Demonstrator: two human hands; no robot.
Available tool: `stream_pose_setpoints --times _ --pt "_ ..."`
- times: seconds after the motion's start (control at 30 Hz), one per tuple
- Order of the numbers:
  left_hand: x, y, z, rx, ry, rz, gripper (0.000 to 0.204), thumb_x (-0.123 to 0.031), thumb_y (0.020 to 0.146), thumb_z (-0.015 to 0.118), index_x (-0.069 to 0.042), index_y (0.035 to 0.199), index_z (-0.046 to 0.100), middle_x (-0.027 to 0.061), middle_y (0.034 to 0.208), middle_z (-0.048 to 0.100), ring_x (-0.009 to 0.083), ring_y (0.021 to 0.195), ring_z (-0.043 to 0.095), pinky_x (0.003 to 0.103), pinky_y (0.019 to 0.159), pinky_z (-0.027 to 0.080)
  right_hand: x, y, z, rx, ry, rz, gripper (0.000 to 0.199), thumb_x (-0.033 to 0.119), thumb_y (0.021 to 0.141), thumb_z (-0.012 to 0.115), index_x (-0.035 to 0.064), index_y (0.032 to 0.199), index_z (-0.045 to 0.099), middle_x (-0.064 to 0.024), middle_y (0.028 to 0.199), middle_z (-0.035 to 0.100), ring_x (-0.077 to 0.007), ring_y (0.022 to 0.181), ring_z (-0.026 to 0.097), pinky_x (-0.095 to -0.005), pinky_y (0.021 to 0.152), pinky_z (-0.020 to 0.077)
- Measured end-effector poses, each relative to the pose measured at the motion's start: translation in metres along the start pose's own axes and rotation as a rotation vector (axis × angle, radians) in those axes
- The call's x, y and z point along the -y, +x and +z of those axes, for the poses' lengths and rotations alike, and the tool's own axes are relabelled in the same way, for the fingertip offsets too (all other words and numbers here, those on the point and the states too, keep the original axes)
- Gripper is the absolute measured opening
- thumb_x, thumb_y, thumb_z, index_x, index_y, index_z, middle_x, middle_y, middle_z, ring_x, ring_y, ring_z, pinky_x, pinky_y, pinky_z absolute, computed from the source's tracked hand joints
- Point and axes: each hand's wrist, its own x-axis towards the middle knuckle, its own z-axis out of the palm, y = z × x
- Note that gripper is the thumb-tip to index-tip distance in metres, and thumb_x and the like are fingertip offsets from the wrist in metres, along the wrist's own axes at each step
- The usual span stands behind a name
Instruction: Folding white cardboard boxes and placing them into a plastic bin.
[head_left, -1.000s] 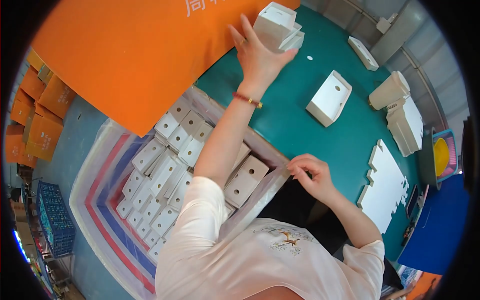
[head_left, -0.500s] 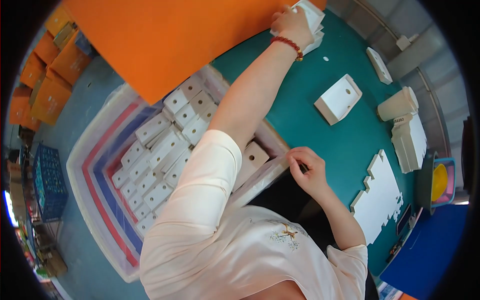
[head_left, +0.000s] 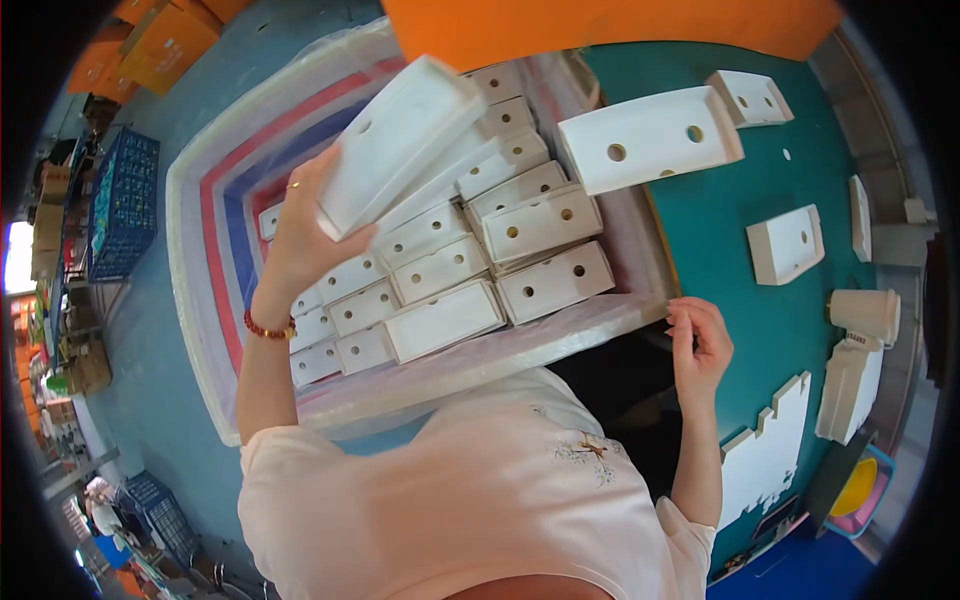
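Note:
My left hand [head_left: 307, 240], with a beaded bracelet at the wrist, grips white cardboard boxes [head_left: 405, 135] tilted over a large lined bin [head_left: 215, 395]. At least two appear stacked in the grip, slightly blurred. Below them, rows of white boxes [head_left: 440, 265] with round holes fill much of the bin. One white box with two holes [head_left: 650, 150] overlaps the bin's right side and the table edge; what supports it I cannot tell. By the bin's near right corner, my right hand [head_left: 703, 345] is loosely closed, fingertips together, with nothing visible in it.
On the green table [head_left: 700, 240] lie white boxes [head_left: 790, 245], a paper cup [head_left: 865, 315] and flat white cut card [head_left: 770, 445]. A large orange panel [head_left: 600, 25] borders the far side. Blue crates [head_left: 125, 205] stand at the left.
My left hand has swung from the table's far end leftward to above the bin, carrying white boxes. The view has turned. My right hand stays by the bin's corner.

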Motion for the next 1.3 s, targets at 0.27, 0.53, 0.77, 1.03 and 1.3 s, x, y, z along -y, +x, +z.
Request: stream_pose_setpoints --times 0.27,0.53,0.77,1.03,1.3 --pt "0.213 -0.002 0.075 -0.042 0.221 0.03 0.083 -0.013 0.06 0.076 -0.006 0.134 0.038 0.0174 0.124 0.046 0.033 0.119 0.041 0.041 0.102 0.034 0.01 -0.002 0.003 0.005 0.013 0.049 0.01 0.002 0.09 0.053 -0.002 0.09 0.061 -0.0106 0.097 0.06 -0.0111 0.072 0.056 -0.0207 0.06 0.0489" --pt "0.249 0.056 0.129 0.227 0.521 -0.187 0.075 -0.029 0.066 0.074 -0.015 0.132 0.043 0.0178 0.135 0.041 0.0339 0.128 0.035 0.043 0.105 0.032 0.012 -0.001 0.004 0.011 -0.034 0.076 0.01 0.003 0.09 0.053 -0.0012 0.088 0.061 -0.0102 0.097 0.061 -0.0098 0.071 0.055 -0.0193 0.059 0.0466" --pt "0.226 0.054 0.118 0.14 0.512 -0.164 0.067 -0.031 0.067 0.073 -0.009 0.125 0.048 0.0179 0.129 0.046 0.0332 0.12 0.043 0.042 0.101 0.035 0.013 0.004 0.009 0.033 -0.169 -0.031 0.009 0.003 0.089 0.053 0.0 0.089 0.062 -0.0096 0.099 0.062 -0.0095 0.071 0.055 -0.0188 0.057 0.0433" --pt "0.161 -0.105 0.117 0.079 0.244 0.226 0.057 -0.026 0.064 0.076 -0.005 0.11 0.05 0.023 0.118 0.049 0.0393 0.112 0.045 0.044 0.095 0.039 0.018 0.006 0.01 0.034 -0.223 -0.03 0.008 0.001 0.087 0.054 -0.0001 0.088 0.062 -0.0084 0.097 0.063 -0.0111 0.071 0.056 -0.0199 0.059 0.0431" --pt "0.152 -0.11 0.139 0.536 0.036 -0.019 0.032 -0.015 0.085 0.057 -0.005 0.114 0.056 0.017 0.127 0.051 0.0336 0.123 0.043 0.04 0.101 0.036 0.026 0.017 0.028 0.092 -0.334 -0.067 0.009 0.003 0.085 0.058 0.0012 0.093 0.063 -0.0098 0.103 0.061 -0.0181 0.078 0.06 -0.024 0.065 0.0477"
